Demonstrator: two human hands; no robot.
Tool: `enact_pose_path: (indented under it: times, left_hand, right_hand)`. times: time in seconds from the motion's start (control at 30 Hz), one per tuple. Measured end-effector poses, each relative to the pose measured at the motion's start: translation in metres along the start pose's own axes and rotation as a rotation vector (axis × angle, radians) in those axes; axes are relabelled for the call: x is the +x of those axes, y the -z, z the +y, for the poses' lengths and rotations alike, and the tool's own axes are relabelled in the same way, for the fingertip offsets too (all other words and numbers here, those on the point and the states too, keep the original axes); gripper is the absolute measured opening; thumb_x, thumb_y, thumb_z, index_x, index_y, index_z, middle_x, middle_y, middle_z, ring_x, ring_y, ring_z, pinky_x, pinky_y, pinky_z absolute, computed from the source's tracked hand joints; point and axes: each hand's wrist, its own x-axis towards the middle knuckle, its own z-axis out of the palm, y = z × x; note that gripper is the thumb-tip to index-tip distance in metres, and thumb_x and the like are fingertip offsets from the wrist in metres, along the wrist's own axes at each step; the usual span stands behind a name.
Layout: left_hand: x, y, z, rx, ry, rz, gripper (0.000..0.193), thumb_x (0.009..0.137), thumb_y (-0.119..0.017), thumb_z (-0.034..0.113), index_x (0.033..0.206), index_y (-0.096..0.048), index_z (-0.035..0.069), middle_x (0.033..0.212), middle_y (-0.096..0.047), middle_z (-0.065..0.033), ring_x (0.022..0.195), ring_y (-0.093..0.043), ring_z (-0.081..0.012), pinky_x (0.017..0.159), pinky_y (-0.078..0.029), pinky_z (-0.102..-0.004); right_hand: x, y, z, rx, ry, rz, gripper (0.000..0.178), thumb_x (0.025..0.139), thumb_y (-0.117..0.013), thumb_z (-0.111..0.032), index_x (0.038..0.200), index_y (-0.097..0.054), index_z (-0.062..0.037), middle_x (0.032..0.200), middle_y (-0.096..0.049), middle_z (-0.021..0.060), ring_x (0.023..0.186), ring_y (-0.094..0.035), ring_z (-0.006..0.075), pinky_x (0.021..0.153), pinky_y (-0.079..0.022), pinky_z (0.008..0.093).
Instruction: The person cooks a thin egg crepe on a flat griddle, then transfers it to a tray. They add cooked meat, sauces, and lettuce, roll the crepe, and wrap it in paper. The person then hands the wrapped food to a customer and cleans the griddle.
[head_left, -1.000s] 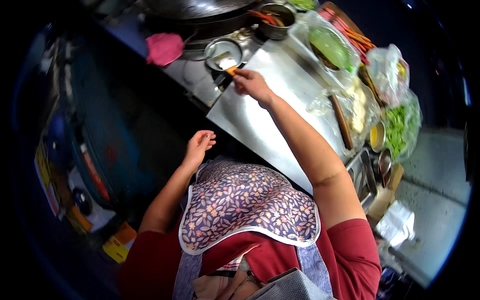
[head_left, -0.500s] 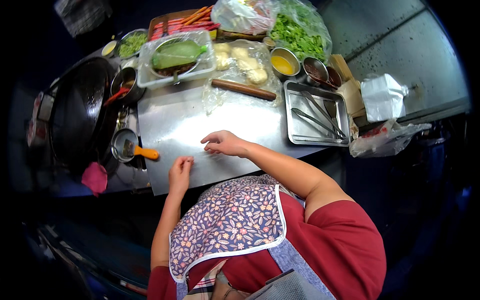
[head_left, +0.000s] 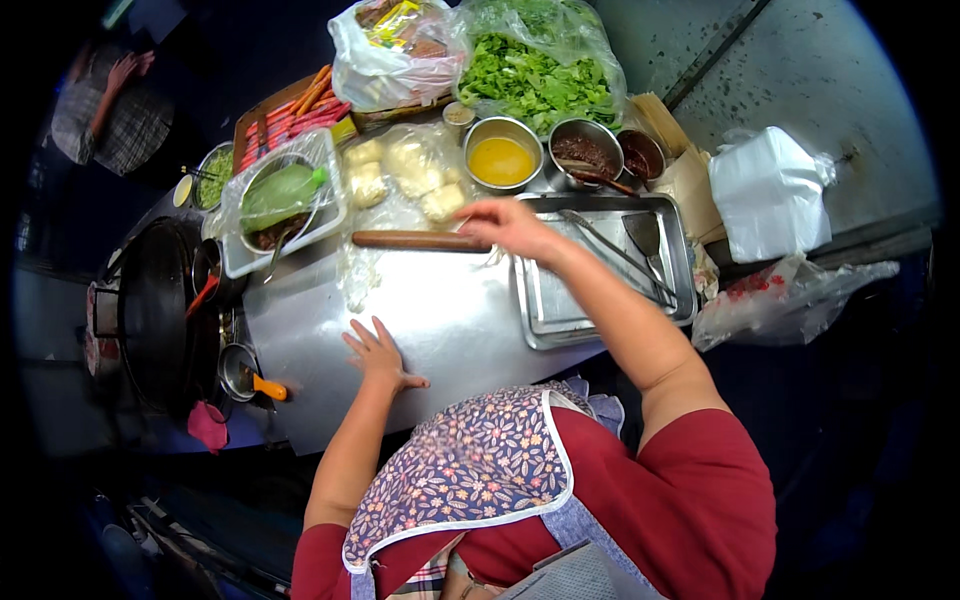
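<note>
My left hand [head_left: 376, 358] rests on the steel worktop [head_left: 460, 340] with its fingers spread, and holds nothing. Farther back, my right hand [head_left: 512, 230] is over the right end of a brown wooden rolling pin [head_left: 405, 240]. Its fingers are bent and a little blurred, pointing left, and look apart; whether they touch the pin is unclear. The pin lies on a clear plastic sheet [head_left: 362, 275]. Just behind it, pale dough balls [head_left: 440, 203] sit under clear plastic, close to my right fingertips.
A steel tray [head_left: 550, 318] with tongs and a spatula [head_left: 643, 235] lies under my right forearm. Behind stand a bowl of yellow liquid [head_left: 502, 162], a pot of dark red sauce [head_left: 583, 150] and bagged chopped greens [head_left: 540, 85]. At left are a plastic tub [head_left: 240, 262] and a large black pan [head_left: 160, 310].
My right hand has reached away from me, from the near worktop to the rolling pin's right end. The left hand has flattened onto the worktop, fingers spread. The view has shifted.
</note>
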Motion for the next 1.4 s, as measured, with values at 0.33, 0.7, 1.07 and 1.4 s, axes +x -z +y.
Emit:
enact_pose_path:
  times: [0.33,0.7,1.07,1.4]
  left_hand:
    - [0.035,-0.018,0.007,0.140,0.187,-0.075,0.192,0.018,-0.101,0.052,0.157,0.022,0.004,0.160,0.029,-0.0306,0.149,0.017,-0.0545,0.110,-0.029,-0.0717]
    - [0.041,-0.015,0.014,0.253,0.222,-0.108,0.194,0.012,-0.100,0.051,0.157,0.019,0.002,0.160,0.024,-0.0339,0.148,0.014,-0.0559,0.106,-0.043,-0.0623]
    - [0.035,-0.012,0.015,0.238,0.222,-0.087,0.190,0.017,-0.102,0.047,0.158,0.016,0.002,0.160,0.024,-0.0345,0.148,0.013,-0.0564,0.110,-0.039,-0.0618]
    - [0.035,-0.002,0.022,0.297,0.242,-0.153,0.192,0.016,-0.099,0.057,0.157,0.018,-0.001,0.158,0.023,-0.0376,0.148,0.012,-0.0565,0.110,-0.041,-0.0573]
  right_hand:
    - [0.124,0.262,0.025,-0.147,0.018,0.524,0.027,0.093,-0.065,-0.015,0.117,-0.072,-0.0026,0.097,-0.075,0.0067,0.080,-0.067,0.0126,0.072,-0.053,0.0274]
    - [0.202,0.414,0.063,-0.641,-0.171,1.096,0.047,0.087,-0.068,-0.026,0.130,-0.066,-0.0058,0.126,-0.068,0.0203,0.111,-0.066,0.0360,0.094,-0.051,0.0427]
    - [0.183,0.430,0.066,-0.667,0.046,0.820,0.037,0.085,-0.072,-0.043,0.106,-0.078,-0.0132,0.104,-0.077,0.0096,0.099,-0.072,0.0275,0.091,-0.054,0.0382]
    - [0.169,0.395,0.053,-0.638,0.034,0.426,0.031,0.088,-0.075,-0.036,0.103,-0.077,-0.0090,0.090,-0.076,0.0040,0.083,-0.070,0.0166,0.077,-0.054,0.0319]
